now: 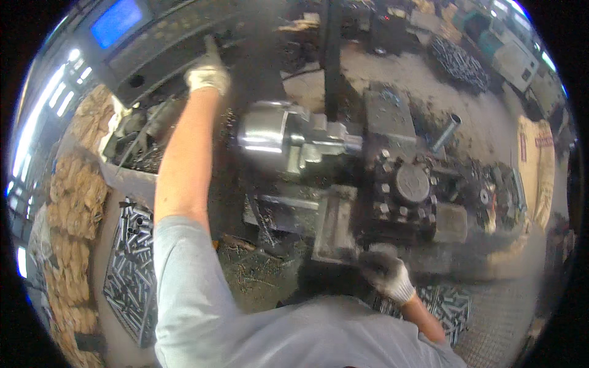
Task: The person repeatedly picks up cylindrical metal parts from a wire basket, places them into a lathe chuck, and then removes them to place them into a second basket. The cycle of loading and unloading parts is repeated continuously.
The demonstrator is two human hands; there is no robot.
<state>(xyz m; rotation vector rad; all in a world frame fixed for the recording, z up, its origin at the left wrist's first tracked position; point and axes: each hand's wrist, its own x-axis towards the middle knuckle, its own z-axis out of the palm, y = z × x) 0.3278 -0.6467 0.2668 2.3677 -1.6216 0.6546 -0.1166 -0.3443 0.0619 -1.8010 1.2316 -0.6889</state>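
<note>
At twelve o'clock from the shiny chuck, the gloved left hand rests fingers-extended on the control panel. Down at five o'clock, the right hand curls around something I cannot make out; a workpiece sits clamped in the chuck, with the tool post just beside it, so cutting seems ready or underway

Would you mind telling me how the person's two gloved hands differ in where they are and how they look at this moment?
The left hand is raised far up on an outstretched arm, at the dark control panel below the blue screen; the right hand stays low and close to the body, at the lathe's front edge. The left hand's glove looks pale, while the right hand's is dark and grimy on the back. The left hand is sharp; the right hand is blurred. Both wear knit work gloves.
</note>
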